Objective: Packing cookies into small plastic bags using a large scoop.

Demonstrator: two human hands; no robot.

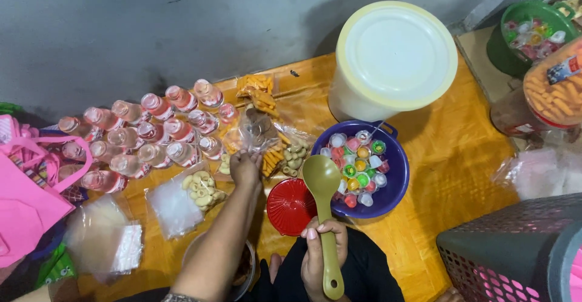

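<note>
My right hand point(322, 248) grips the handle of an olive-green plastic spoon point(322, 184), its bowl raised beside a purple bowl point(397, 184) of small coloured jelly cups. My left hand point(245, 167) reaches forward and pinches a clear plastic snack bag point(259, 131) with a few orange sticks in it. Around that hand lie other filled clear bags of orange sticks and pale biscuits point(202, 190). A red ribbed lid point(291, 206) lies between my two hands on the orange mat point(448, 156).
Several small clear bottles with pink caps point(139, 133) lie in rows at the left. A white lidded bucket point(393, 59) stands behind the purple bowl. A pink bag point(27, 187), empty plastic bags point(103, 235), a dark mesh basket point(515, 253) and a jar of orange sticks point(555, 90) ring the mat.
</note>
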